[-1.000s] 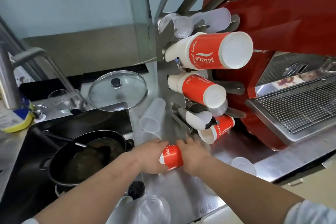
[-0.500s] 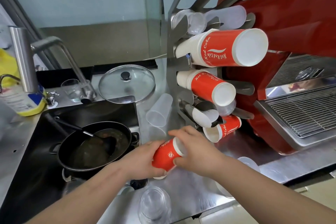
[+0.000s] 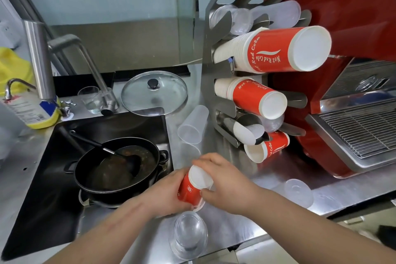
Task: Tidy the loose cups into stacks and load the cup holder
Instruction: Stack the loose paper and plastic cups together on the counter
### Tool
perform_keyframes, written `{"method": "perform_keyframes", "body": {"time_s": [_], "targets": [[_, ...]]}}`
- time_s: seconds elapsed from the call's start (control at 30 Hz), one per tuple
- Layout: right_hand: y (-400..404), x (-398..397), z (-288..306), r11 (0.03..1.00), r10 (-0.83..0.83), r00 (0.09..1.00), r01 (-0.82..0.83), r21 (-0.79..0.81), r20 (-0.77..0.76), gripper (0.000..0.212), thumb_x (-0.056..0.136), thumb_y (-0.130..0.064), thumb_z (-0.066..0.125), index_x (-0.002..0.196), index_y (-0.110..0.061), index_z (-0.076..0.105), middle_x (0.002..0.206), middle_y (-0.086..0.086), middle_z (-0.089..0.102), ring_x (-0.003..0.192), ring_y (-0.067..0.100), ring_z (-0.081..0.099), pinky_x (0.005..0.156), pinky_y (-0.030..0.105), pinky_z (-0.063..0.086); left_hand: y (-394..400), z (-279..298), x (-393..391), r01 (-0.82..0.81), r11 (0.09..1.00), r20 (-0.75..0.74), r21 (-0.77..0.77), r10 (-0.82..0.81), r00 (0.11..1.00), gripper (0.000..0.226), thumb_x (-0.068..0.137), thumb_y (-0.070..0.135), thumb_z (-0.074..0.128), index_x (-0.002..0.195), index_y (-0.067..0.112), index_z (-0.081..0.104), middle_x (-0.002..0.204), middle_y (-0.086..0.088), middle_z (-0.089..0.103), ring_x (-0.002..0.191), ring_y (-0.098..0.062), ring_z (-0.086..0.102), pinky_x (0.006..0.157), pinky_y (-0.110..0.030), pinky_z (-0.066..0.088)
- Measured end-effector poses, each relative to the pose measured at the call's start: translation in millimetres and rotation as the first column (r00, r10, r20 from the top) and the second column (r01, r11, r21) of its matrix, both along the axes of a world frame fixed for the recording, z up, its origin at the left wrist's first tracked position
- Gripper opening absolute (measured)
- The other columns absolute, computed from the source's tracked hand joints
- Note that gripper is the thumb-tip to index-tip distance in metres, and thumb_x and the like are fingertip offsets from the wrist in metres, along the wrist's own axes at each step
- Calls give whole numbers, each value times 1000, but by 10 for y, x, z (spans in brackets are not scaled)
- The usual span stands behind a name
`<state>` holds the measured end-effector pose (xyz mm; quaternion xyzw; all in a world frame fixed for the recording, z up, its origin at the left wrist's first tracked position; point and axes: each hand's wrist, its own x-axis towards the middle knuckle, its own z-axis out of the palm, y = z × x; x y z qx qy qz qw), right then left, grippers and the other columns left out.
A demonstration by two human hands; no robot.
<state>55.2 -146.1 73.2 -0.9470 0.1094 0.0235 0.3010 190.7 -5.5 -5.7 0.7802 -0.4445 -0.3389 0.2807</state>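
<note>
Red paper, with a white bottom turned up toward the camera: this is the small cup (image 3: 194, 186) that both hands hold low over the steel counter (image 3: 334, 191), just in front of the sink. The left hand (image 3: 165, 196) wraps the red side of the cup from the left, fingers closed around it. The right hand (image 3: 225, 184) pinches it near the white base, with the thumb under and the fingers curled over the top. The cup is tilted, bottom up and away, so the open mouth looks down. I think it is held so because the cups in the holder also sit with the bottom outward.

The cup holder (image 3: 211, 83) stands upright just behind the hands. Its prongs slope upward, probably so that stacks do not slide off. 2 red stacks rest there already: a big stack (image 3: 278, 51) and a smaller stack (image 3: 250, 97) below it. Under them 1 more red cup (image 3: 266, 150) lies with its mouth toward the hands; I cannot tell if it sits in a slot or leans on the counter.

Loose clear plastic cups are near: one (image 3: 194, 124) lying beside the holder, one (image 3: 189, 236) just below the hands, one (image 3: 299, 193) to the right. These are not yet stacked, so much of the tidying seems to remain.
</note>
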Motion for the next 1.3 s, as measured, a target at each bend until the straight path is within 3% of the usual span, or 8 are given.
{"method": "perform_keyframes", "body": {"time_s": [0.23,0.43,0.57,0.77,0.97,1.1,1.2,1.3], "targets": [[66,28,-26,1000,15,1000,-15,-28,-18,70,80,-20,64,144,-25,37,142,-2,38,130,16,41,109,27,35,71,-17,29,11,999,-20,-33,-12,1000,91,61,45,79,141,37,35,129,15,52,118,0,53,101,-27,48],[80,31,-27,999,0,999,-2,-35,-42,72,81,-19,63,146,-25,32,144,-2,35,132,16,39,110,29,34,108,-53,59,9,999,-43,-43,-11,999,86,65,36,79,138,44,34,129,18,51,116,0,56,99,-31,51],[74,36,-28,1000,1,999,-2,-31,-33,65,81,-21,64,141,-26,39,138,-1,40,128,17,43,107,29,37,104,-42,62,-2,999,-38,-48,1,999,83,66,38,79,137,45,35,131,17,50,116,0,57,99,-31,51],[76,16,13,1000,7,999,-8,-15,-36,57,82,-20,65,134,-25,44,133,0,45,123,14,45,102,22,36,103,-47,83,13,1000,10,-12,-13,1000,81,67,37,79,135,46,37,132,15,50,117,0,56,99,-31,52],[-12,22,18,999,33,998,-33,-7,-50,53,80,-22,63,130,-27,46,127,0,54,122,14,45,101,34,42,111,135,224,148,985,171,87,-162,972,72,75,39,69,140,40,38,130,16,49,122,0,46,107,-25,41],[-190,32,170,990,75,980,-95,-100,-182,46,84,-33,60,129,-31,49,118,-1,59,113,16,51,94,36,45,76,394,410,265,935,302,235,-329,895,59,84,37,62,140,36,45,130,12,56,117,1,46,102,-18,36],[-381,22,352,962,95,928,-178,-205,-359,44,86,-39,57,128,-28,50,118,2,58,111,23,53,93,39,47,-51,650,567,291,898,383,331,-410,828,48,90,35,60,137,31,52,131,7,55,123,-9,51,100,-17,35],[-591,-44,557,961,53,894,-167,-221,-444,32,85,-46,56,113,-31,60,112,-6,62,105,19,57,90,41,50,-296,994,603,306,886,441,347,-442,781,46,93,36,58,138,26,53,136,3,53,123,-13,52,103,-21,37]]}}
